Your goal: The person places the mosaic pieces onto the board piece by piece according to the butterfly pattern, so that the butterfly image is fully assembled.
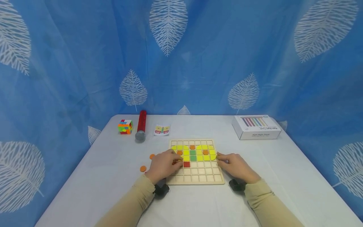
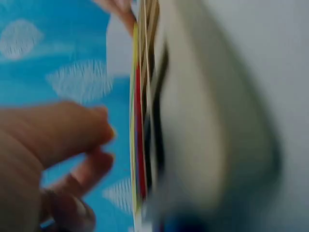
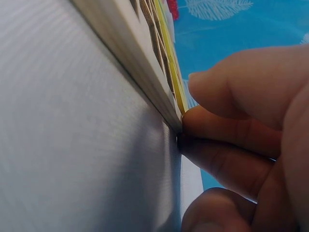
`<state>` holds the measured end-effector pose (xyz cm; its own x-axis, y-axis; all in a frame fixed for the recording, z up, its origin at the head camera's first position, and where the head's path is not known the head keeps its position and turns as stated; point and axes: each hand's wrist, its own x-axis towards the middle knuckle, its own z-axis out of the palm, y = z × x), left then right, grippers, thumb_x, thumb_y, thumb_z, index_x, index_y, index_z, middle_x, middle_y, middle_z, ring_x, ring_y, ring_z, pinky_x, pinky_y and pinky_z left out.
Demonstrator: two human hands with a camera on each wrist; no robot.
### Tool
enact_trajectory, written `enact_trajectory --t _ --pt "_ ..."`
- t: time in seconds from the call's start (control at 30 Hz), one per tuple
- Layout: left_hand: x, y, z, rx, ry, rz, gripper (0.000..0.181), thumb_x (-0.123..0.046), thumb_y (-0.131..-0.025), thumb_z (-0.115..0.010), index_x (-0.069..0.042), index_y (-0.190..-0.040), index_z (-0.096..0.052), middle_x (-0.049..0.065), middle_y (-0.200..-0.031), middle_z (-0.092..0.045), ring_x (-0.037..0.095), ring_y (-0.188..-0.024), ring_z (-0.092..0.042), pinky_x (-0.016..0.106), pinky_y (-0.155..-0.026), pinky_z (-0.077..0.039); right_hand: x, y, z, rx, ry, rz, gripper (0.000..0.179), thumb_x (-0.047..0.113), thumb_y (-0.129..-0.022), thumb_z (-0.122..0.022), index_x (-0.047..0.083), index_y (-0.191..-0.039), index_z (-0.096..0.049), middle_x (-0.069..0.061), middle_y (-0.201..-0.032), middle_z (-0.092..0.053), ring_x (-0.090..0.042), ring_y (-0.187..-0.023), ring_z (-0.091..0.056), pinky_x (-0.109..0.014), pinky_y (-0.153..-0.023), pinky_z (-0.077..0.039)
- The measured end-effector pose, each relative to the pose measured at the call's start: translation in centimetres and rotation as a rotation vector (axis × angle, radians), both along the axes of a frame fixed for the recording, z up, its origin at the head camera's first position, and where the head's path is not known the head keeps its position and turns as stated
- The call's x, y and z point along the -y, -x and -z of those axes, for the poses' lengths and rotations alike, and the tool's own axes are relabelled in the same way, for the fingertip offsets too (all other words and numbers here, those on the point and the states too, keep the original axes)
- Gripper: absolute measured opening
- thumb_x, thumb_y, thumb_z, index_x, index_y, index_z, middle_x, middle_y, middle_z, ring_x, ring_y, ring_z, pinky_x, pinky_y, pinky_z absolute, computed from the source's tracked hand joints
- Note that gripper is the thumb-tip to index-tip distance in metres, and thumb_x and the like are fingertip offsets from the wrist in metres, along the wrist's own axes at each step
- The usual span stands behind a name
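Board: A wooden grid board [image 1: 204, 178] lies flat on the white bench [image 1: 198, 206] between a person's two hands, its upper rows filled with yellow pieces [image 1: 199, 157], three orange discs [image 1: 205, 152] and green squares [image 1: 193, 155].
Left hand: Bent fingers of the left hand [image 1: 164, 164] reach over the board's left side, near a red square [image 1: 186, 164]; whether they pinch a piece cannot be told.
Right hand: Fingertips of the right hand [image 1: 233, 164] touch the board's right edge, fingers loosely bent, thumb apart from them.
Loose discs: Two orange rounds [image 1: 143, 169] sit on the bench beside the left hand.
Behind the board: A puzzle cube [image 1: 125, 126], a red microphone [image 1: 141, 126] and a patterned card [image 1: 162, 130] stand or lie to the left, a white box [image 1: 255, 134] to the right.
Backdrop: Blue leaf-print cloth [image 1: 204, 72].
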<state>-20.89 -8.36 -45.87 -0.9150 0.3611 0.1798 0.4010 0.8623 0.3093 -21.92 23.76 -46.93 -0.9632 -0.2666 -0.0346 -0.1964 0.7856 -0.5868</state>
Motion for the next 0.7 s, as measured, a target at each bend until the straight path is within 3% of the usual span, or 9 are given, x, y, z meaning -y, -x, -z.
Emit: enact_trajectory --t 0.13,0.23,0.37,0.43,0.53,0.7 --pt "2.4 -0.1 -0.5 0.077 -0.054 -0.058 0.019 -0.038 -0.090 -0.079 -0.026 -0.104 -0.081 -0.012 -0.092 -0.066 0.010 -0.077 -0.055 0.027 -0.068 -0.048 0.0 -0.1 -0.1 0.001 -0.006 -0.004 0.043 0.032 -0.101 -0.064 0.010 -0.138 -0.065 -0.008 -0.148 -0.058 -0.040 -0.142 -0.047 -0.060 -0.114 -0.037" --pt "4.3 -0.2 -0.9 0.188 -0.111 -0.083 0.019 -0.041 -0.084 -0.084 -0.030 -0.099 -0.079 -0.016 -0.090 -0.065 0.011 -0.081 -0.056 0.030 -0.074 -0.049 -0.1 -0.1 -0.2 -0.004 -0.014 -0.005 0.044 0.032 -0.101 -0.064 0.010 -0.138 -0.064 -0.008 -0.148 -0.058 -0.040 -0.142 -0.048 -0.060 -0.114 -0.037" --pt "6.3 -0.2 -1.1 0.341 -0.170 -0.044 0.023 -0.041 -0.076 -0.090 -0.033 -0.091 -0.075 -0.015 -0.086 -0.066 0.013 -0.077 -0.060 0.032 -0.072 -0.051 0.0 0.0 -0.3 -0.008 -0.015 0.000 0.043 0.032 -0.100 -0.065 0.010 -0.138 -0.065 -0.008 -0.147 -0.059 -0.039 -0.142 -0.048 -0.060 -0.114 -0.038" --pt "6.8 -0.2 -0.9 0.384 -0.172 -0.009 0.024 -0.039 -0.075 -0.092 -0.032 -0.088 -0.073 -0.013 -0.082 -0.066 0.014 -0.073 -0.061 0.033 -0.069 -0.051 0.0 0.0 -0.2 -0.003 -0.010 0.002 0.044 0.031 -0.100 -0.065 0.010 -0.138 -0.065 -0.008 -0.147 -0.058 -0.039 -0.142 -0.048 -0.060 -0.114 -0.038" --pt "7.2 -0.1 -0.8 0.398 -0.150 0.017 0.021 -0.034 -0.077 -0.091 -0.031 -0.085 -0.072 -0.012 -0.078 -0.066 0.013 -0.069 -0.062 0.033 -0.068 -0.051 0.0 0.0 0.0 0.003 -0.013 0.000 0.043 0.032 -0.100 -0.065 0.011 -0.138 -0.065 -0.008 -0.148 -0.059 -0.039 -0.142 -0.048 -0.060 -0.114 -0.038" --pt "7.7 0.1 -1.0 0.356 -0.097 -0.080 0.018 -0.032 -0.079 -0.089 -0.032 -0.087 -0.073 -0.014 -0.087 -0.066 0.013 -0.081 -0.059 0.033 -0.073 -0.052 0.0 0.0 0.0 0.000 -0.014 -0.002 0.043 0.031 -0.100 -0.065 0.011 -0.138 -0.065 -0.008 -0.148 -0.058 -0.040 -0.142 -0.048 -0.060 -0.114 -0.037"
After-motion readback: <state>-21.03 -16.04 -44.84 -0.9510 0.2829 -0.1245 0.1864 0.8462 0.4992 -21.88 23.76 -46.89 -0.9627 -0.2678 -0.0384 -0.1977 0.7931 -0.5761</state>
